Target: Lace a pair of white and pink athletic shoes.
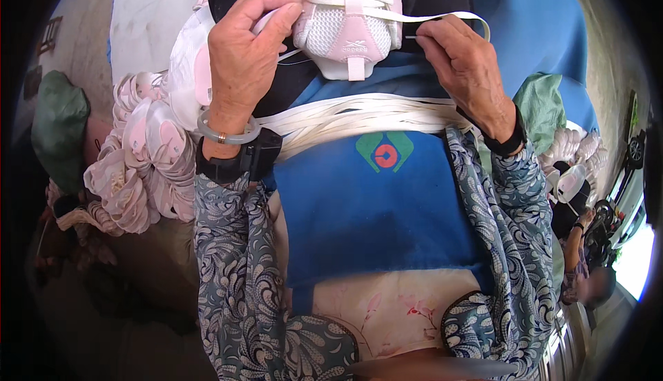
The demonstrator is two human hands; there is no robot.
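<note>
A white and pink sneaker lies in front of me, toe pointing toward my body, with white lacing across its tongue. Thumb and forefinger of my left hand are pinched on the lace beside the shoe's left edge. To the right, a flat white shoelace runs out from the shoe and loops back to my right hand. That hand's fingers are closed on the lace, and a thin white tip sticks out of them toward the shoe. A bundle of loose white laces stretches across my lap below the sneaker.
Stacks of pink and white shoe uppers are heaped at my left, near a green cloth bag. More pale shoe pieces sit at my right beside another green bag. Another person is at the far right, near parked vehicles.
</note>
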